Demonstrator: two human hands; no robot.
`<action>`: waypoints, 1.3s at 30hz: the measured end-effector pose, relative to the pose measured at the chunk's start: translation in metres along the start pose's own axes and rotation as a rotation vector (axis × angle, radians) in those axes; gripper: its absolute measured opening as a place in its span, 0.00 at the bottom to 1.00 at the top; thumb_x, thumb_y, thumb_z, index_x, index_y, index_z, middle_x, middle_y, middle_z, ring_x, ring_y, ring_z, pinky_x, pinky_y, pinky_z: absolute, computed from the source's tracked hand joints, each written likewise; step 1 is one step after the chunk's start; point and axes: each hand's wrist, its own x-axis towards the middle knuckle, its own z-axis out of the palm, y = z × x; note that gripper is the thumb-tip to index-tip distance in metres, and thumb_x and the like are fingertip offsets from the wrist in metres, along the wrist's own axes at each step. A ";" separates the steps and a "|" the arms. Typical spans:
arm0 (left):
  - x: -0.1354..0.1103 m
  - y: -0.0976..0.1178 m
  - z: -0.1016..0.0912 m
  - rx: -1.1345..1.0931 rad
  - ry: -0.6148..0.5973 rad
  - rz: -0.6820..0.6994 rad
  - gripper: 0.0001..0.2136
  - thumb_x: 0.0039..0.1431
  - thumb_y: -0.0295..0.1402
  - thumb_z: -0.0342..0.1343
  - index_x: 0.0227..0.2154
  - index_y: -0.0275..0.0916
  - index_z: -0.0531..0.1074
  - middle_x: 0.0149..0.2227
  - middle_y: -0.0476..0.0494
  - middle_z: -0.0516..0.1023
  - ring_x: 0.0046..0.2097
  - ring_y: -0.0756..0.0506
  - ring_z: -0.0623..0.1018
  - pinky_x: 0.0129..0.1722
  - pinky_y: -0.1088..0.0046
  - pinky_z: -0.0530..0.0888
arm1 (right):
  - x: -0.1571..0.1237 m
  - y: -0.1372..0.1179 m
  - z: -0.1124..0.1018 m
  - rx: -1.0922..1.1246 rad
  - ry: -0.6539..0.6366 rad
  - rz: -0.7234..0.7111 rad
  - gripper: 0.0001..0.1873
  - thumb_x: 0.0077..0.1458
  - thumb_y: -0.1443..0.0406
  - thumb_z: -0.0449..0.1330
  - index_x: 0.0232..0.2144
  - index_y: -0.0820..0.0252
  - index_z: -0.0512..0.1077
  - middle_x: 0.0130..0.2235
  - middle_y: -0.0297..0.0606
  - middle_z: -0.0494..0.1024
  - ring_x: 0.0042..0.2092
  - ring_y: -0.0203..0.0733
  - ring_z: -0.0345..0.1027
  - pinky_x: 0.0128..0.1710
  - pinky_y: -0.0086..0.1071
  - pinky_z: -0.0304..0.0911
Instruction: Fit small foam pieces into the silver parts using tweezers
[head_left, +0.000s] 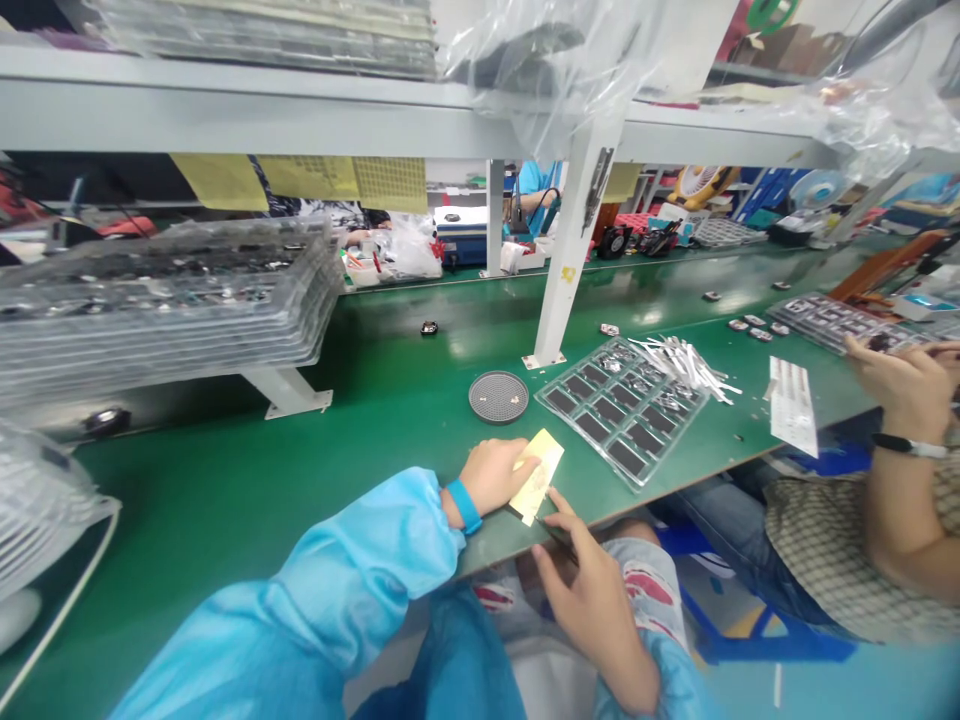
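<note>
Paper (551, 449) looks pale yellow and oblong (partly covered).

This is a factory-style workshop for small parts: a long green table (225, 480) runs under the left hand (489, 474) and well past it, and a clear compartmented tray (600, 448) holding flat dark pieces lies just beyond the right hand (592, 585). Well to the left of the left hand, clear plastic trays (150, 352) stand in a thick stack, and a pale metal shelf (225, 110) spans the view beyond both hands. To the right of the right hand, a co-worker (821, 555) sits at the same table.
</note>
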 end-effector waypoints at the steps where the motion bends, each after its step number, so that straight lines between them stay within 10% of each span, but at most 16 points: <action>1: 0.000 0.000 0.000 -0.009 0.002 -0.003 0.16 0.67 0.45 0.50 0.30 0.39 0.74 0.30 0.43 0.79 0.34 0.42 0.78 0.29 0.70 0.58 | 0.001 -0.001 0.000 -0.013 -0.010 -0.001 0.14 0.63 0.60 0.54 0.50 0.53 0.64 0.66 0.42 0.61 0.47 0.45 0.76 0.45 0.36 0.73; 15: 0.003 0.001 -0.002 -0.364 -0.006 -0.086 0.14 0.61 0.43 0.56 0.28 0.36 0.76 0.28 0.46 0.78 0.29 0.47 0.74 0.27 0.73 0.59 | 0.009 -0.016 -0.003 -0.046 -0.012 -0.040 0.15 0.63 0.60 0.55 0.51 0.53 0.65 0.64 0.42 0.65 0.52 0.49 0.74 0.45 0.39 0.73; 28: 0.010 0.007 -0.003 -0.911 -0.148 -0.265 0.15 0.56 0.40 0.62 0.36 0.31 0.78 0.34 0.39 0.82 0.32 0.45 0.80 0.26 0.76 0.72 | 0.014 0.008 -0.033 0.352 0.427 0.070 0.12 0.60 0.59 0.61 0.44 0.58 0.72 0.48 0.44 0.76 0.46 0.42 0.74 0.47 0.33 0.73; 33: 0.002 0.022 -0.007 -0.925 -0.190 -0.286 0.15 0.55 0.42 0.64 0.34 0.31 0.78 0.32 0.40 0.82 0.30 0.45 0.79 0.24 0.77 0.70 | -0.004 0.049 -0.047 0.251 0.513 0.151 0.12 0.59 0.56 0.61 0.39 0.58 0.74 0.43 0.41 0.79 0.46 0.44 0.74 0.49 0.35 0.70; 39: -0.011 0.044 -0.005 -0.915 -0.259 -0.265 0.18 0.52 0.44 0.65 0.34 0.31 0.79 0.30 0.41 0.82 0.29 0.45 0.79 0.24 0.77 0.69 | -0.089 0.161 -0.064 0.006 0.551 0.529 0.23 0.54 0.46 0.60 0.40 0.58 0.75 0.41 0.42 0.81 0.39 0.50 0.75 0.40 0.37 0.69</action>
